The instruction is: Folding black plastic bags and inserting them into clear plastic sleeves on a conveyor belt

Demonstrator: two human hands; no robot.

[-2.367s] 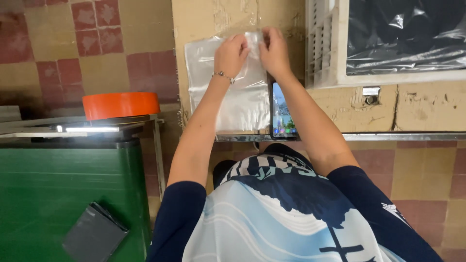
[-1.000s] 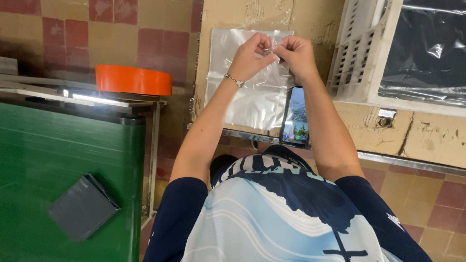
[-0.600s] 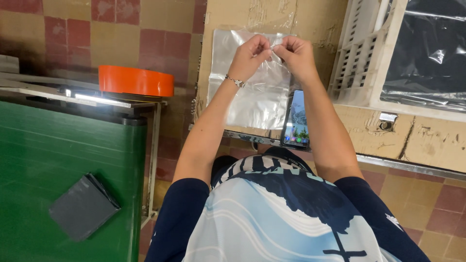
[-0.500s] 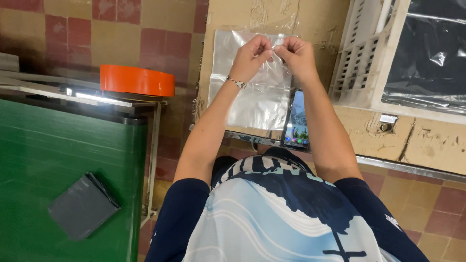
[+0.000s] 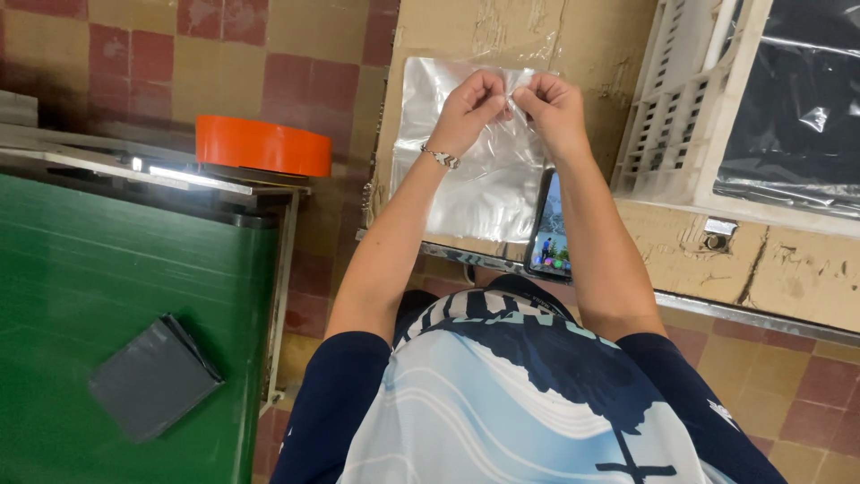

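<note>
Two hands pinch far top edge of clear plastic bag (image 5: 484, 170): your left hand (image 5: 470, 108), right hand (image 5: 555, 108) side by side, bag body hanging near-side beneath both grips, phone (image 5: 548, 229) right.

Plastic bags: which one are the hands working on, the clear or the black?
The clear bag on the cardboard-covered bench; the left hand and right hand pinch its top edge. The black bag lies untouched in the white crate.
</note>
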